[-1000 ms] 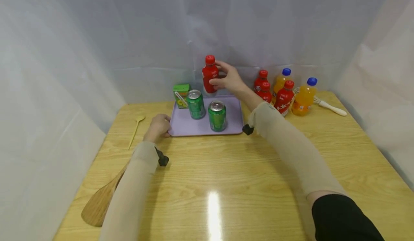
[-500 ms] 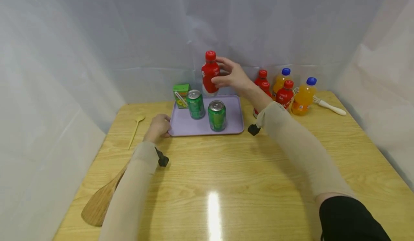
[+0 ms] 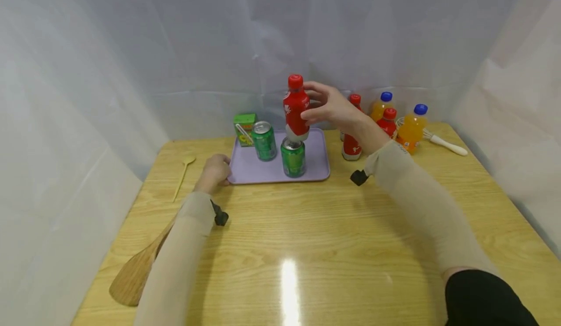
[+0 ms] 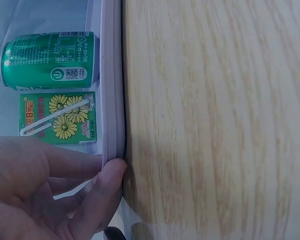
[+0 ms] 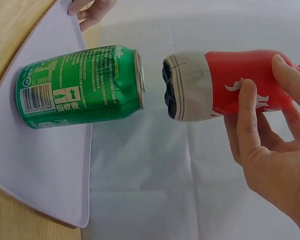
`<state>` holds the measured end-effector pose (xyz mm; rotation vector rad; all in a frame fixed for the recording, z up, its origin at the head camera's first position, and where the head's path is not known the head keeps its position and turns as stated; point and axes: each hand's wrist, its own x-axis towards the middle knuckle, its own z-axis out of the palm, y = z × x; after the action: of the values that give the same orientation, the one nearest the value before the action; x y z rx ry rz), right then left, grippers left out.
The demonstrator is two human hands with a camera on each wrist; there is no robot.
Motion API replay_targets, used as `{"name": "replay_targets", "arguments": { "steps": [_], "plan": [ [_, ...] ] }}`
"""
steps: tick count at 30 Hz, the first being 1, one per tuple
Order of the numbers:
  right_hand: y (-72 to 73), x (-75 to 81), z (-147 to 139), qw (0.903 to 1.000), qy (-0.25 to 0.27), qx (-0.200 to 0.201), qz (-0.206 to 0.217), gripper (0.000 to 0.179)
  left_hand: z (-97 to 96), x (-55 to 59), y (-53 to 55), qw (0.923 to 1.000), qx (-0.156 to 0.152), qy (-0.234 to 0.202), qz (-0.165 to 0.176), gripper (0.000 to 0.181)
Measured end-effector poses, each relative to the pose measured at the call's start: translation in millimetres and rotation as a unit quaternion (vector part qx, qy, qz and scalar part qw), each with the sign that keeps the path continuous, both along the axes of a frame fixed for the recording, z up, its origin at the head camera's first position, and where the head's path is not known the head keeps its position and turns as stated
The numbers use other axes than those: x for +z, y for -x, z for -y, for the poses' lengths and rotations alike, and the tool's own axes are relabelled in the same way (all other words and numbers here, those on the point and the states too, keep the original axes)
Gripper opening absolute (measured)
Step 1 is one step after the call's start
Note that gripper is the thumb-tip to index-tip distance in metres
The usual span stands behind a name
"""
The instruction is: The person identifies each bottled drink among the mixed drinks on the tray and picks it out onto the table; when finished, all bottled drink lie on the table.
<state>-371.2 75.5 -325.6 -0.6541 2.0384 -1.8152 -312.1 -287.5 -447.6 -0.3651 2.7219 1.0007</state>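
Observation:
In the head view my right hand (image 3: 335, 106) grips a red-capped bottle (image 3: 296, 107) with a red label, upright over the front green can (image 3: 293, 159). The right wrist view shows a gap between the bottle's ridged base (image 5: 172, 90) and the can's top. The can stands on a light purple tray (image 3: 245, 172). My left hand (image 3: 213, 174) is at the tray's left front corner. Thumb and finger pinch the tray's rim (image 4: 110, 100) in the left wrist view. Another green can (image 3: 264, 142) and a green drink carton (image 3: 246, 120) with a white straw also stand on the tray.
Right of the tray stand several more red bottles (image 3: 352, 147) and two orange drink bottles (image 3: 411, 130). A whisk (image 3: 447, 145) lies behind them. At the left are a yellow spoon (image 3: 181, 177) and a wooden spatula (image 3: 136, 277), partly under the left sleeve. White sheeting (image 3: 210, 63) rises behind the table.
My right hand has carried the red bottle rightward and toward me, from behind the front can to above it, after a slight rise. The left hand and tray stay nearly still.

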Motion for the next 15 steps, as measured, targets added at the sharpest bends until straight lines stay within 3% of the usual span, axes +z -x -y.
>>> {"name": "replay_targets", "arguments": {
  "steps": [8,15],
  "plan": [
    [-12.7,-4.9,-28.5,1.0,-0.006,-0.006,-0.005,0.066,-1.8,-1.9,0.3,1.0,-0.001,-0.007,-0.003,0.054],
    [-23.6,-12.7,-63.7,0.9993,-0.015,-0.034,0.003,0.08,-2.5,0.8,0.6,0.9999,0.002,-0.006,-0.01,0.055]
  ]
}}
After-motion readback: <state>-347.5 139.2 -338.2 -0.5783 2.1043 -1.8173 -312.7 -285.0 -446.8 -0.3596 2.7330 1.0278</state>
